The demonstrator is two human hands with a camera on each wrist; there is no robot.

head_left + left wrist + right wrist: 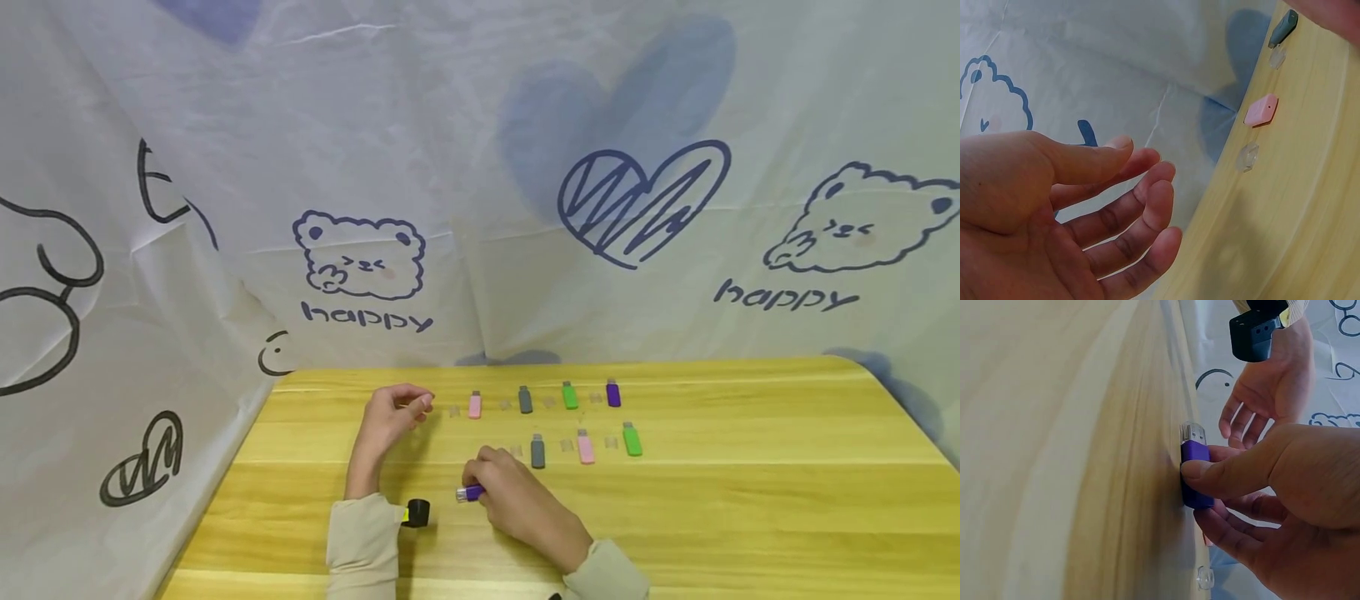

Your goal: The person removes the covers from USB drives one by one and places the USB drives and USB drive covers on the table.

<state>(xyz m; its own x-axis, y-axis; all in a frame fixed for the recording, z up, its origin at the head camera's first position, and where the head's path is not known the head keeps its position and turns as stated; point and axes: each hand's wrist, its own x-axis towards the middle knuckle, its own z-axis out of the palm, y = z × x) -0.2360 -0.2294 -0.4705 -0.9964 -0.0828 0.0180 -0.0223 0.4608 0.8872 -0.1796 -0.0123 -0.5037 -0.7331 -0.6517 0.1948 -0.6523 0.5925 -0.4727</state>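
Note:
My right hand [517, 496] pinches a purple USB flash drive [1195, 481] between thumb and fingers, low over the table. A clear cap [1192, 433] covers the drive's plug end, which points left in the head view. My left hand [388, 418] is raised at the left of the rows, fingers loosely bent and holding nothing. Nearest to it lie a small clear cap [1247, 157] and a pink flash drive [1261, 110]. Beyond the right hand are a grey flash drive [537, 452], a pink one [586, 448] and a green one [632, 440], each with a clear cap to its left.
Along the back row lie a grey drive [525, 400], a green drive [571, 396] and a purple drive [613, 393], clear caps between them. A black camera [417, 513] sits at the left wrist. Printed white cloth [487, 208] hangs behind the wooden table [750, 517].

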